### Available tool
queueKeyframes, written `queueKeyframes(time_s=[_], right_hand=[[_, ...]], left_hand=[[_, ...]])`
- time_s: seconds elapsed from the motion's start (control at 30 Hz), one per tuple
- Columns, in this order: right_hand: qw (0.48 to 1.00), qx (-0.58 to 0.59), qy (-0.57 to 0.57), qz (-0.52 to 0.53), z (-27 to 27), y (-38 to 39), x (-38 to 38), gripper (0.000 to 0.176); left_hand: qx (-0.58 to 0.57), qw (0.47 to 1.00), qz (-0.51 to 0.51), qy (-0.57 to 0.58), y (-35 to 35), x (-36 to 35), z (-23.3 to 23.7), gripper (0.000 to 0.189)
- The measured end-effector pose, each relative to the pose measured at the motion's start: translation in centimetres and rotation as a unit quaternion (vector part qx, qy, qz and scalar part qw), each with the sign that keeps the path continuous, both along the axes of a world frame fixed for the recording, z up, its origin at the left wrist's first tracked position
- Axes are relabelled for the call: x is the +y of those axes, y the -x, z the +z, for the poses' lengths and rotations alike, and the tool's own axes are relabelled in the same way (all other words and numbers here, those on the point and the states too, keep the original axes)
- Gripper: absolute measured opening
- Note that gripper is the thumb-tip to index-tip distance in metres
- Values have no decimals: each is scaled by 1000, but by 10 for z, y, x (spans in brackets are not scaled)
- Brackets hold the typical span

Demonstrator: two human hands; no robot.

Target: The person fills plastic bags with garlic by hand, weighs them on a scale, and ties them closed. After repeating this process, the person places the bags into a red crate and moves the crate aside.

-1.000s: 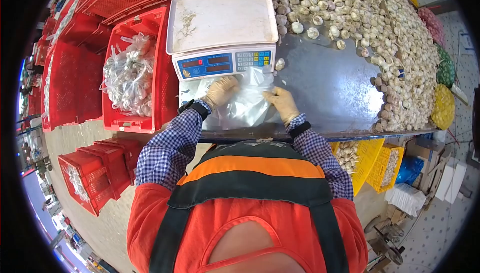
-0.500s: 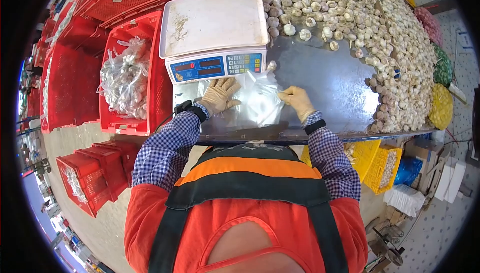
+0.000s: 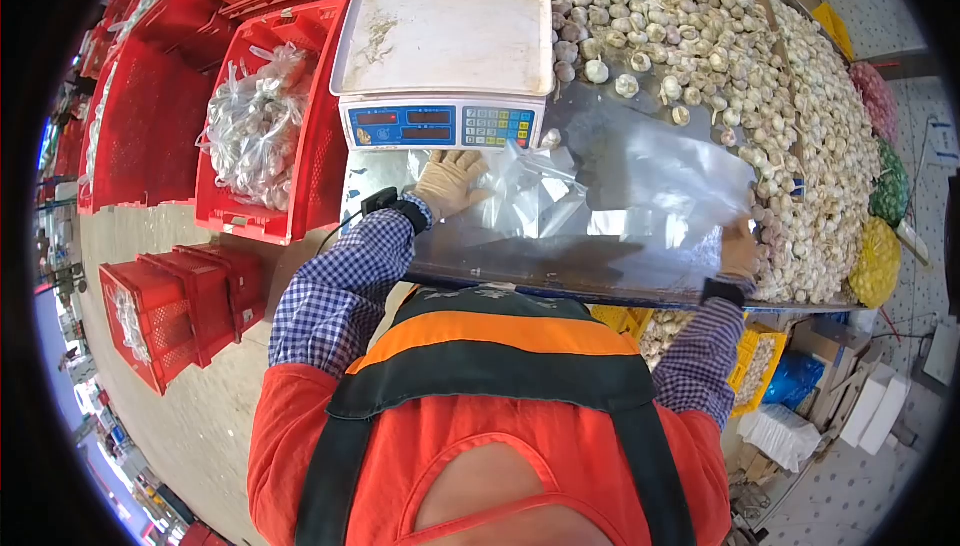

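Note:
My left hand, gloved, lies with its fingers apart below the scale, next to a pile of clear plastic bags on the metal table. Over at the right, my right hand, also gloved, is at the right end of a clear plastic sheet or bag stretched over the table. It is smeared by motion beside the edge of the garlic heap, so its fingers cannot be made out. The scale's tray holds only bits of dry debris.
A red crate with bagged garlic stands left of the scale, with more red crates beyond. Stacked red crates are on the floor. Yellow crates sit below the table's right edge. Mesh sacks lie far right.
My right hand has moved right, from the bag pile to the garlic's edge, and clear plastic now spans the table there. My left hand stays near the pile. The view has shifted slightly.

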State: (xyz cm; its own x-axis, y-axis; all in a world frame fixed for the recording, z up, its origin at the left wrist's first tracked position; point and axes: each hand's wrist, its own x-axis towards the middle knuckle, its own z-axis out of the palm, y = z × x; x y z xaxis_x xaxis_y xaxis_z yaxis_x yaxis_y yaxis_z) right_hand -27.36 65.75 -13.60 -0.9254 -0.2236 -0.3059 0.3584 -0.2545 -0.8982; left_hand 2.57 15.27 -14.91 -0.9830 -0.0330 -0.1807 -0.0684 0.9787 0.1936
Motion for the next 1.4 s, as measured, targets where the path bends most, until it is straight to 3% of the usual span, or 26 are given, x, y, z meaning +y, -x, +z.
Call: queueKeyframes(time_s=[0.03,0.07,0.17,0.23,0.27,0.3,0.4,0.43,0.47,0.5,0.57,0.7,0.73,0.77,0.83,0.9,0.97,1.0,1.03,1.1,1.13,1.2,1.23,1.3,1.37,1.4], right_hand=[[987,20,-77,-137,62,-18,-18,28],[988,21,-77,-135,79,-21,-17,28],[972,42,-40,-229,94,-31,-12,26],[979,111,-147,-87,92,-52,-22,22],[987,81,-95,-106,98,-63,-45,19],[989,112,-99,-14,77,-60,-35,16],[998,40,-10,-36,71,-83,-64,13],[922,251,-295,30,80,-92,-74,12],[720,427,-540,93,87,-96,-82,12],[720,426,-540,91,91,-96,-87,12],[710,429,-549,99,94,-94,-95,20],[740,439,-500,97,92,-83,-113,19],[890,296,-338,81,89,-81,-121,21],[977,133,-153,58,87,-81,-127,24],[984,106,-134,56,89,-86,-136,28],[989,71,-115,56,85,-89,-137,33],[996,41,24,74,74,-89,-139,35],[996,40,24,75,76,-90,-141,35],[997,21,0,68,80,-91,-145,34],[998,5,-25,60,92,-92,-155,33],[998,-2,-20,61,100,-91,-161,32],[998,-4,-15,53,105,-86,-167,30],[980,104,-134,105,106,-85,-167,27],[934,207,-250,148,101,-80,-169,24],[987,49,-50,148,90,-78,-173,22],[987,46,-58,144,93,-80,-180,17]], left_hand=[[37,999,20,21,3,3,-4,54],[117,992,36,15,4,9,-8,46],[98,986,85,105,14,30,5,36],[83,982,89,146,15,36,8,31],[113,983,70,130,11,35,12,28],[141,982,50,114,5,33,17,25],[76,994,23,75,-6,27,13,24],[18,999,31,8,-6,28,11,25],[-71,995,61,-42,2,27,9,37],[-71,995,59,-41,7,30,-2,37],[203,978,55,16,16,38,-33,51],[99,995,22,19,36,34,-61,57],[-52,995,53,64,33,37,-44,46],[-51,995,52,66,26,38,-30,46],[205,976,-71,25,13,39,-10,36],[267,961,-67,14,12,45,11,27],[78,994,1,72,11,40,-1,22],[83,991,105,18,17,34,-41,17],[84,990,108,18,25,35,-28,17],[70,947,250,-191,42,43,-4,18],[10,933,302,-195,48,46,-5,20],[-41,972,193,-131,43,38,9,21],[-94,990,85,-62,37,34,25,21],[3,991,128,-31,30,30,78,20],[160,961,218,-60,34,43,139,16],[328,891,259,-176,42,53,153,12]])
